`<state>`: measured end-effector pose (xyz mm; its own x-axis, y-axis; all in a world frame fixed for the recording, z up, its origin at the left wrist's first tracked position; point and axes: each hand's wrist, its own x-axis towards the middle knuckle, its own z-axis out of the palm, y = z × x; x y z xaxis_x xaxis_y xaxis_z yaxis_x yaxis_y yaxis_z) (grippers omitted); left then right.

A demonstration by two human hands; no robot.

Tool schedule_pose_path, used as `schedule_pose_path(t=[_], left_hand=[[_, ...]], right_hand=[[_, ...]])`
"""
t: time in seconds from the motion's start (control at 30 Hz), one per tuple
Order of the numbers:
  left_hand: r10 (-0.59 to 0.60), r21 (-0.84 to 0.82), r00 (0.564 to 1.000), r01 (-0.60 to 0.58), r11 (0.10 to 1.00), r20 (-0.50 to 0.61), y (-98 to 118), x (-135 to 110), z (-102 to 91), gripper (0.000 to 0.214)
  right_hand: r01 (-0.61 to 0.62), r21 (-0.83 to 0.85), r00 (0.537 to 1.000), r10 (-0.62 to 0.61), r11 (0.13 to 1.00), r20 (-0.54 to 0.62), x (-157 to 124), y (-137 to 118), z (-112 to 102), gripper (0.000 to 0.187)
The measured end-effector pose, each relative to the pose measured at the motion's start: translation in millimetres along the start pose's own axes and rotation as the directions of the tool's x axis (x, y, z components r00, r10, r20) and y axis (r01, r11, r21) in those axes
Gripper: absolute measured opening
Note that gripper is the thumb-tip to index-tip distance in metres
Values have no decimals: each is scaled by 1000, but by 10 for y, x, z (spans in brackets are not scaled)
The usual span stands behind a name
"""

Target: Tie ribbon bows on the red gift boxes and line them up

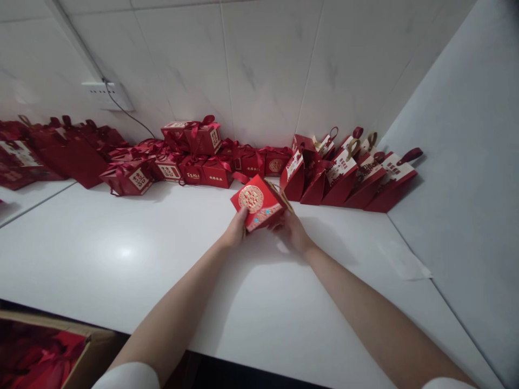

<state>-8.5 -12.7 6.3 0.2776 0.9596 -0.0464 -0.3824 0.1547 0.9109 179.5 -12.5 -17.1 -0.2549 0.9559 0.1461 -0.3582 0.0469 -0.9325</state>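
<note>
A bright red gift box (265,206) with a round gold emblem and a patterned band is held tilted above the white table (162,259). My left hand (236,228) grips its left lower corner, thumb lying on the printed face near the emblem. On the other side, my right hand (294,229) is closed around the box's right edge, where a thin gold cord or trim shows; its fingers are partly hidden behind the box and slightly blurred. Behind the held box stand ribbon-tied red boxes (218,172).
Triangular red boxes with loops (343,173) stand in a row at the right, by a pale partition (458,178). Red gift bags (77,154) line the back left. A carton (91,346) with red ribboned items sits below the table's front left edge. A wall socket (106,96) trails a cable.
</note>
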Motion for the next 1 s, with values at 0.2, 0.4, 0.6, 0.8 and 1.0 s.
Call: schedule_pose_path(t=[0.2,0.4,0.6,0.8,1.0], left_hand=[[224,307,974,-211,928,-9,77,-100,25,59],[233,496,965,-261,828,118,249,-143,49,75],[-61,428,985,-14,904,160,573,-203,-208,71],[-237,350,971,209,913,37,860,-242,-524,34],[72,38,997,-71,997,-30,975,-325,-555,44]], right_hand=[[-48,29,999,48,998,-19,55,121,-69,58],[6,169,998,5,986,-60,67,-12,7,59],[34,151,977,-2,988,-213,130,12,-43,37],[90,77,943,-60,993,-328,142,86,-78,27],[94,244,925,6,965,-381,124,10,-134,27]])
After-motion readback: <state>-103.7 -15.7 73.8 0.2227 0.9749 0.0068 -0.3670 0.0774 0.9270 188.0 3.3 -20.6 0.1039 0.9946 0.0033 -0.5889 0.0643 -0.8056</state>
